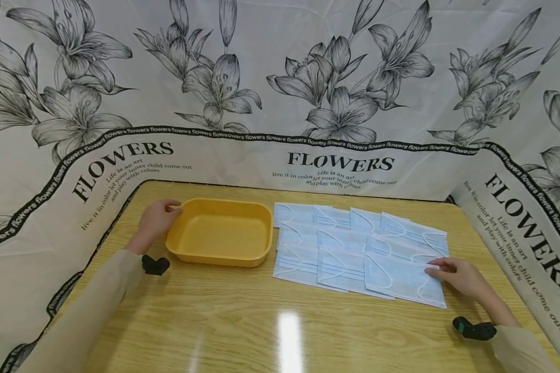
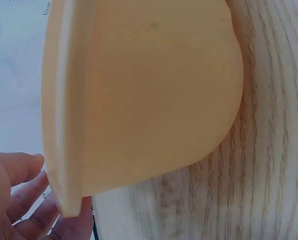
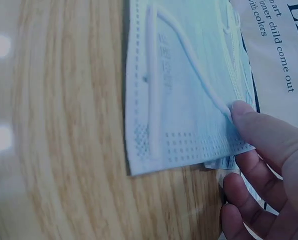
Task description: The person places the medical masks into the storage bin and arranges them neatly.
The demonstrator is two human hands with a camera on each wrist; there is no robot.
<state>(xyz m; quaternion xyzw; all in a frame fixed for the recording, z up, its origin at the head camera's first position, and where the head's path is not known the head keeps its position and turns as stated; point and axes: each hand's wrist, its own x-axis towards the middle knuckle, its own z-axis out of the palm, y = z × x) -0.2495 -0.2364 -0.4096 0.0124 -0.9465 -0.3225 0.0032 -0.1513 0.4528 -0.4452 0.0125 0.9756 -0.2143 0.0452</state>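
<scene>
A yellow plastic tray [image 1: 221, 233] rests on the table, with nothing inside. At its far left corner my left hand [image 1: 158, 220] holds the rim; in the left wrist view the thumb is at the rim's edge and the other fingers [image 2: 41, 217] pass behind it. Right of the tray, several light blue face masks lie overlapping in rows. My right hand [image 1: 464, 282] pinches the right edge of the nearest right-hand mask [image 1: 399, 274]. Its thumb [image 3: 246, 117] lies on top of that mask, near the white ear loop [image 3: 193, 62], with a finger below the edge.
The masks sit close to the tray's right wall. Wood-grain table [image 1: 233, 321] extends in front of both. Flower-printed white cloth [image 1: 242, 160] stands behind and along both sides. A black wrist device [image 1: 473, 329] sits by the right sleeve, another [image 1: 155, 265] by the left.
</scene>
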